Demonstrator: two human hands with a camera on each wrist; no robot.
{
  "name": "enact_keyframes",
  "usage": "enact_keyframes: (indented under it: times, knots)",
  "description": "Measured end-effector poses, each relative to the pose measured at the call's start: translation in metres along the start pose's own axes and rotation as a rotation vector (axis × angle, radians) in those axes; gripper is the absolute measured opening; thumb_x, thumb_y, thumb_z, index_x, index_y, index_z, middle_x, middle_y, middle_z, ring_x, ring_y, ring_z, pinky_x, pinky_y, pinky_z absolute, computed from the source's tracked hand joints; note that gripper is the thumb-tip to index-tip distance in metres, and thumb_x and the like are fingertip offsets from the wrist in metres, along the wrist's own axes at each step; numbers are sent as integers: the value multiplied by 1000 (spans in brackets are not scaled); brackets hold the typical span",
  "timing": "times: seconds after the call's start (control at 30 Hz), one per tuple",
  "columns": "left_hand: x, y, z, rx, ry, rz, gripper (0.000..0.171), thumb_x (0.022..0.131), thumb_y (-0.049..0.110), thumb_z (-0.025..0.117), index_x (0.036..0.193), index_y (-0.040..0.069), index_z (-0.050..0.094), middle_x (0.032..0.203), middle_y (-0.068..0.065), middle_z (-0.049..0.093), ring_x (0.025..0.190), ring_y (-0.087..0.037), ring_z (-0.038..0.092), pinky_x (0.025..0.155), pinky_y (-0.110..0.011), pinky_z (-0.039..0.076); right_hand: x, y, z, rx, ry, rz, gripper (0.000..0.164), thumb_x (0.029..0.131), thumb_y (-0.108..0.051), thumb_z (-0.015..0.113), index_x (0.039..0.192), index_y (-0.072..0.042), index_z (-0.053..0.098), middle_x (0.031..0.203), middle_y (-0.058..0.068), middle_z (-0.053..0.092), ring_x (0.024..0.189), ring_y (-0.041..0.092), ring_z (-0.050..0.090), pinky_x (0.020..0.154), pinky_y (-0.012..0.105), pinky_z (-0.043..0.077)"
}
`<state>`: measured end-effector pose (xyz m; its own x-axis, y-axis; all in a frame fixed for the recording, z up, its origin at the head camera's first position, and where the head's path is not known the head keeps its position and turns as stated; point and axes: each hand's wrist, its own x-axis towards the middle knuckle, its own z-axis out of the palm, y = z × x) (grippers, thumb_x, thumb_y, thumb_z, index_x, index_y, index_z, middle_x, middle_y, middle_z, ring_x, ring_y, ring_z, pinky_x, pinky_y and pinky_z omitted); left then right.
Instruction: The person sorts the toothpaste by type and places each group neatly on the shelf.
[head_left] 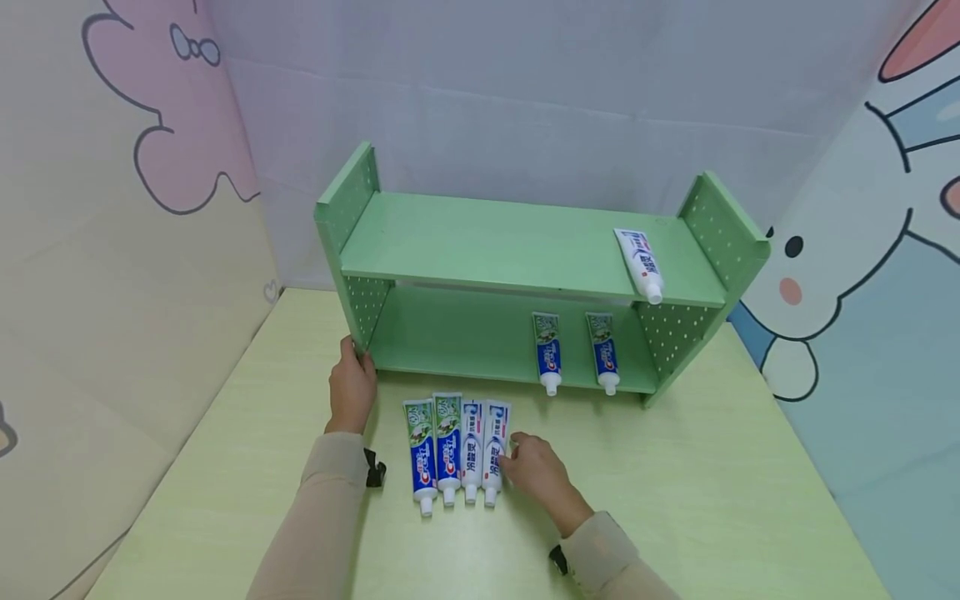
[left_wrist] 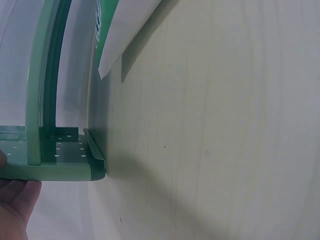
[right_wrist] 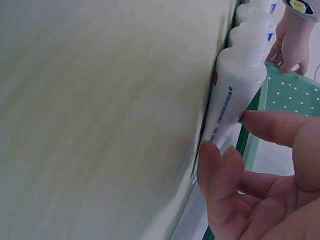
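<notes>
Four tubes lie side by side on the table, caps toward me. The rightmost white toothpaste tube (head_left: 493, 446) has the thumb and fingertips of my right hand (head_left: 536, 471) at its edge, pinching it in the right wrist view. Left of it are another white tube (head_left: 472, 446) and two green-and-blue toothpaste tubes, the inner one (head_left: 447, 442) and the outer one (head_left: 422, 446). My left hand (head_left: 352, 390) grips the front edge of the left side panel (left_wrist: 65, 171) of the green shelf (head_left: 480, 237), thumb and fingers on opposite faces.
A white toothpaste tube (head_left: 641, 262) lies on the upper board at the right, its cap past the front edge. Below, two green-and-blue tubes, one nearer the middle (head_left: 548, 346) and one to the right (head_left: 602, 346), lie on the lower board. Printed cloth walls surround the pale table (head_left: 712, 500).
</notes>
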<state>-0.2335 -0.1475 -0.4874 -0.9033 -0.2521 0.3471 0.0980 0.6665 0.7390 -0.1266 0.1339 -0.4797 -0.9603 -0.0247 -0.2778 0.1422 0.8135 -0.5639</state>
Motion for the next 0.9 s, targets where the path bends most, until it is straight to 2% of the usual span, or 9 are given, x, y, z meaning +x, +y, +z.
enact_keyframes:
  times: [0.2, 0.33, 0.5, 0.63, 0.9]
  knots:
    - [0, 1, -1, 6, -12, -9, 37, 102, 7, 48, 135, -4, 37, 107, -37, 60, 90, -51, 63, 69, -58, 48, 3, -1, 2, -3, -21, 33, 48, 90, -22, 71, 128, 5, 58, 87, 7, 61, 73, 19, 54, 62, 34, 48]
    - [0, 1, 0, 7, -12, -13, 36, 102, 8, 47, 135, -4, 37, 107, -37, 60, 89, -50, 63, 68, -57, 49, 5, -2, 3, 0, -28, 18, 44, 90, -23, 71, 123, 5, 61, 92, 9, 64, 76, 21, 57, 67, 38, 51]
    - [0, 0, 0, 8, -12, -12, 36, 102, 8, 47, 134, -4, 37, 106, -37, 60, 87, -50, 63, 66, -57, 49, 7, -5, 3, 56, -39, 30, 40, 90, -20, 71, 117, 9, 62, 100, 16, 66, 79, 23, 59, 70, 39, 52]
    - [0, 0, 1, 7, -11, -16, 35, 102, 8, 47, 134, -3, 37, 106, -36, 61, 87, -50, 63, 66, -57, 49, 10, -7, 2, 80, -40, 38, 37, 90, -18, 70, 113, 11, 62, 91, 14, 64, 73, 22, 57, 63, 35, 50]
    - [1, -2, 2, 15, -8, -11, 35, 102, 8, 47, 133, -4, 37, 106, -36, 61, 88, -49, 63, 67, -57, 49, 14, -10, 3, 78, -32, 44, 30, 90, -18, 70, 101, 8, 63, 77, 8, 57, 66, 20, 54, 57, 33, 47]
